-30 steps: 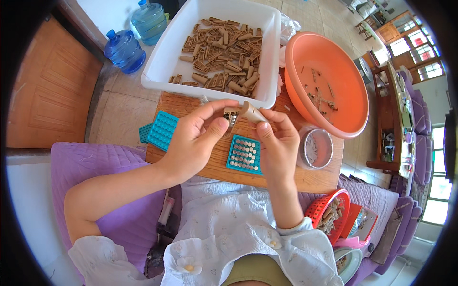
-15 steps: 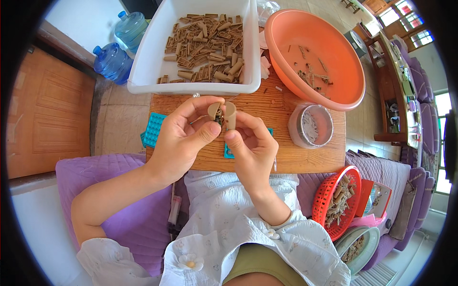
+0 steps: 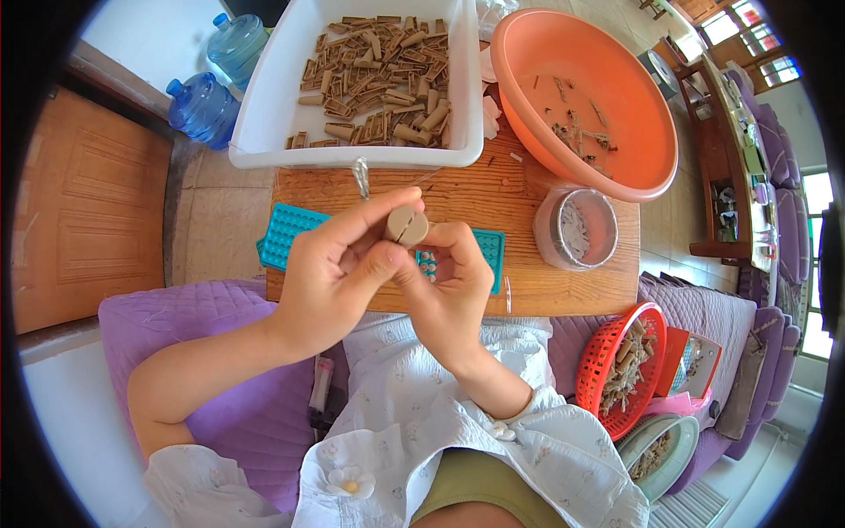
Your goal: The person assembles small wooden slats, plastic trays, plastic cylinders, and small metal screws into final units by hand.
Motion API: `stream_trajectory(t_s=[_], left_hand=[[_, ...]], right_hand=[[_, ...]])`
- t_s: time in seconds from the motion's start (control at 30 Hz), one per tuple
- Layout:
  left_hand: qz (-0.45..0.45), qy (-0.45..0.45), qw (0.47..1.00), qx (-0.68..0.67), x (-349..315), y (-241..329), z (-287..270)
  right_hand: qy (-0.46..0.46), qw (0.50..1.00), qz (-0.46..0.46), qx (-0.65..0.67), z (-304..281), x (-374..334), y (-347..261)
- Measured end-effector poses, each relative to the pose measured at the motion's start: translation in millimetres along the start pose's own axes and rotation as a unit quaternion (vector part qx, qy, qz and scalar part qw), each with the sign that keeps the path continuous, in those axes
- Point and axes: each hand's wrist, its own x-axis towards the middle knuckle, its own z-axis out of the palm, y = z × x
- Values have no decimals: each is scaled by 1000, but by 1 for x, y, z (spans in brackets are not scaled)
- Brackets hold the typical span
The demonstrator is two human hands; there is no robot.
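Two tan half-cylinder plastic shells [image 3: 407, 226] sit face to face above the table, forming one round piece with a narrow dark gap between them. My left hand [image 3: 339, 264] pinches one half between thumb and fingers. On the other half, my right hand [image 3: 453, 286] is closed from the right, its thumb meeting the left thumb. Whatever lies inside the shells is hidden now. Below the hands rests a teal tray [image 3: 487, 255] with small round whitish pieces, partly covered by my right hand. A second teal tray [image 3: 289, 231] with rows of round cells lies left of my left hand.
A white bin [image 3: 352, 157] of tan shells stands behind the hands, near a large orange basin [image 3: 656, 167] with scraps. On the wooden table [image 3: 563, 295] is a clear tub [image 3: 575, 231] of grey-white pieces. A red basket [image 3: 591, 370] of tan parts sits at right.
The two shell halves, held apart before with dark contents showing, have been brought together. My right hand has moved left against the left hand, and the held piece is slightly lower.
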Motion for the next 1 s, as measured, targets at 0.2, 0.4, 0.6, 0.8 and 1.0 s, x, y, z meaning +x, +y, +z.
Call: stream_trajectory(t_s=[0.2, 0.4, 0.6, 0.8, 1.0], left_hand=[[241, -92, 913, 316, 7, 3, -13], [230, -109, 919, 301, 4, 9, -10], [243, -120, 915, 299, 2, 3, -7], [57, -109, 983, 134, -5, -9, -6], [-40, -55, 997, 41, -2, -6, -5]], right_hand=[[-15, 998, -10, -55, 13, -4, -12], [-105, 984, -123, -69, 15, -9, -10], [-90, 984, -146, -51, 15, -14, 0], [-247, 968, 26, -26, -12, -3, -2], [-367, 920, 136, -33, -124, 41, -17]])
